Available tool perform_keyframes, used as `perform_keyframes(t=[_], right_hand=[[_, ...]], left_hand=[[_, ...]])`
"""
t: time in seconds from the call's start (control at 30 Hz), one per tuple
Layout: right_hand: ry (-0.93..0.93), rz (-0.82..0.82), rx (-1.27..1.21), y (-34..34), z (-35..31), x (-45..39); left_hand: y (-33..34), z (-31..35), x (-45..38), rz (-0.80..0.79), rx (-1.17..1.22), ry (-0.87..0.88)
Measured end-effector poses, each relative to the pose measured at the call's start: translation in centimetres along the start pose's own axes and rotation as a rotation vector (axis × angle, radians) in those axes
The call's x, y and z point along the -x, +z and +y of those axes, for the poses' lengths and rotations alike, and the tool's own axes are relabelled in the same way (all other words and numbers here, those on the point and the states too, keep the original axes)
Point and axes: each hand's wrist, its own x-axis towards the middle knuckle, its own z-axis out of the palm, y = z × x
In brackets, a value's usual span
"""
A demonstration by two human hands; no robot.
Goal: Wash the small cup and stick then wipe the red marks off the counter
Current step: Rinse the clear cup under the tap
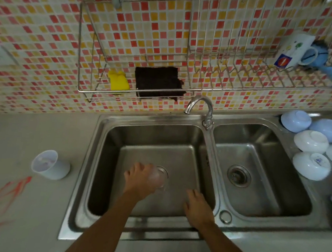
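Head view: my left hand (pixel 140 180) gripped a small clear cup (pixel 157 178) over the left basin of the sink (pixel 92 160), fingers curled round it, the cup tipped on its side with its long axis pointing right (blurred, so the mouth's direction was unclear). My right hand (pixel 197 208) hung loose beside it, holding nothing. Red marks (pixel 5 195) streaked the counter (pixel 37 215) near a white cup (pixel 49 165).
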Motion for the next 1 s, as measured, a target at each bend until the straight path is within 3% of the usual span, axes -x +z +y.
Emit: perform_keyframes(t=[0.43,0.67,0.8,0.9,1.0], right_hand=[[0.022,-0.044,0.073,-0.2,-0.6,0.0],[-0.003,0.002,0.053,0.1,-0.3,0.0],[0.023,0.011,-0.019,-0.1,-0.6,-0.4],[-0.009,0.219,-0.155,-2.4,-3.4,-1.2],[-0.195,0.474,-0.200,-7.7,-9.3,-2.8]], left_hand=[[-0.5,-0.5,0.2,0.154,-0.612,0.239],[-0.9,-0.8,0.6,0.344,-0.730,0.467],[-1.2,-2.3,0.1,0.326,-0.648,0.282],[-2.3,-3.3,-0.1,0.327,-0.427,0.065],[-3.4,-4.8,-0.8,0.301,-0.187,-0.023]])
